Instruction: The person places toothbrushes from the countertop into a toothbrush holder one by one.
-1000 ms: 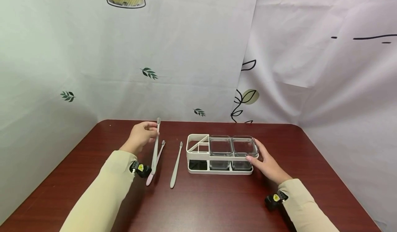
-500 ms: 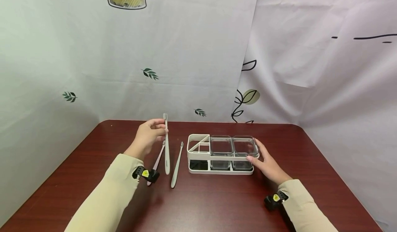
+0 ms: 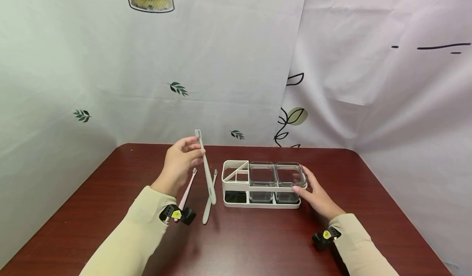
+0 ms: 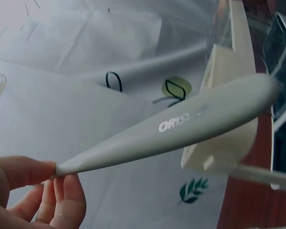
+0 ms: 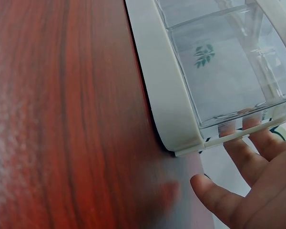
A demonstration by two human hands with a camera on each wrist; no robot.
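In the head view my left hand point(image 3: 180, 161) pinches a pale grey toothbrush point(image 3: 208, 173) near its neck between thumb and fingers. The brush is raised, bristles up, and its handle slants down to the right. Its thick handle point(image 4: 181, 124) with lettering fills the left wrist view. Another grey toothbrush point(image 3: 207, 210), partly covered by the held one, lies on the table beside a pink toothbrush point(image 3: 187, 190). My right hand point(image 3: 318, 196) holds the right end of a white toothbrush holder point(image 3: 236, 185), thumb at the front and fingers round the side; some fingers show through clear plastic in the right wrist view.
Two clear cups point(image 3: 262, 174) sit in the holder's right sections; its left section has a divided top. The dark red-brown table point(image 3: 250, 243) has a back edge close to a white patterned cloth point(image 3: 228, 62).
My left hand has moved right with the toothbrush, away from the pink one, and the brush has tilted so its handle swings right. The right hand stays at the holder.
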